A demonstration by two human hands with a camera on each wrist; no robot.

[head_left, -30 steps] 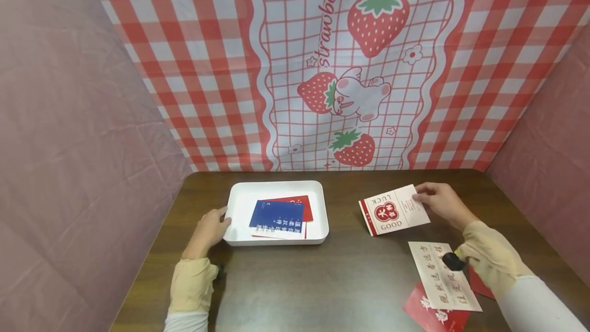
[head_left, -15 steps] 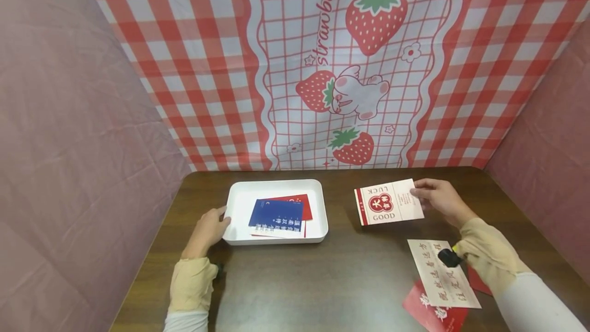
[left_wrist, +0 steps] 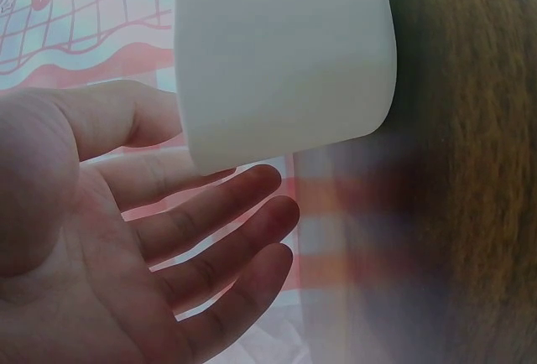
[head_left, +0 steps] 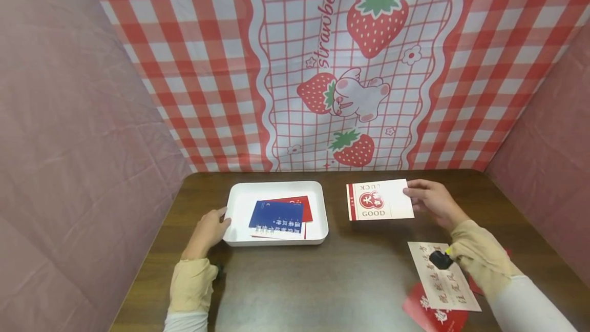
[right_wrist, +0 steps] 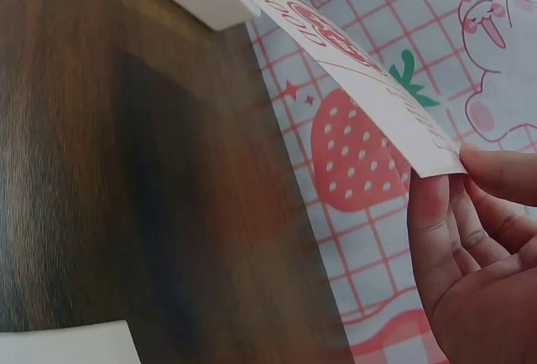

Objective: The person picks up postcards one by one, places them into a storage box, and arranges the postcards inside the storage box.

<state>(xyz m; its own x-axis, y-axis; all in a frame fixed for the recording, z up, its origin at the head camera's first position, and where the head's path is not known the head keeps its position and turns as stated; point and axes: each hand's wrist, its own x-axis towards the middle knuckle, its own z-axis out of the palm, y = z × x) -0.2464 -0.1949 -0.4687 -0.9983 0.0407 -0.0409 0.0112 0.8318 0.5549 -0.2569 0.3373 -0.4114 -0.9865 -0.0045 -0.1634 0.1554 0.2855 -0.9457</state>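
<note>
At its left rim, the white tray [head_left: 276,242] is held by my left hand [head_left: 209,229]. The left wrist view shows the thumb and index finger at the tray's edge, their tips partly hidden by it, and the other fingers [left_wrist: 252,238] loosely bent beside it. My right hand [head_left: 430,199] pinches the right end of a white card [head_left: 398,201] with red "GOOD LUCK" print, thumb on top. The card hangs above the table, slightly bowed in the right wrist view. Inside the tray lie a blue card [head_left: 276,214], a red card [head_left: 306,209] and a white one partly covered.
On the brown table [head_left: 295,281], a cream card [head_left: 438,275] with brown characters overlaps a red card [head_left: 430,314]. More red shows partly hidden under the right forearm. A checked strawberry cloth [head_left: 216,91] hangs behind the table, with pink cloth [head_left: 83,142] at the sides.
My right hand has moved left with the white card, bringing it closer to the tray and turning it more level. The left hand stays at the tray's rim.
</note>
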